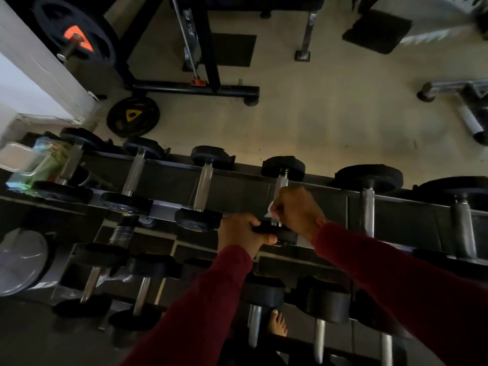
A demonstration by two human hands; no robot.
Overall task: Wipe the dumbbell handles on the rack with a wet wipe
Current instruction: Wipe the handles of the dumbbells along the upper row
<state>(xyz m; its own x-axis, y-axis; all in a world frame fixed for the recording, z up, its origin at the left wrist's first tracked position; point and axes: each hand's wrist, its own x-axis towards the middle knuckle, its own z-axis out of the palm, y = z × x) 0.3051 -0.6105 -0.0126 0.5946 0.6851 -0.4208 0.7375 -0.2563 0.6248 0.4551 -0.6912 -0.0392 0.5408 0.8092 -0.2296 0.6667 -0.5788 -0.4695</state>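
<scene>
Head view, looking down over the top row of the dumbbell rack (311,204). My right hand (297,211) is wrapped round the handle of the fourth dumbbell (283,167) from the left on that row, fingers curled tight, with a white wet wipe (270,210) bunched between my fingers and the metal; a small corner of the wipe pokes out on the left side of my fist. Only a short stretch of bare handle shows above my hand, just under the far black head. My left hand (239,233) grips the near head of the same dumbbell, thumb over its top edge and fingers curled under it. Both my sleeves are dark red.

To the left on the same row lie three more dumbbells with knurled silver handles, the nearest one (204,187) just beside my left hand. To the right stand two larger ones, the closer (368,204) right by my right wrist. A lower row of dumbbells sits beneath my forearms, dim and hard to make out. At the far left end of the rack rests a clear plastic pack (39,162) with a white lid. Beyond the rack, a black weight plate (133,117) with a yellow mark lies on the pale floor (317,114).
</scene>
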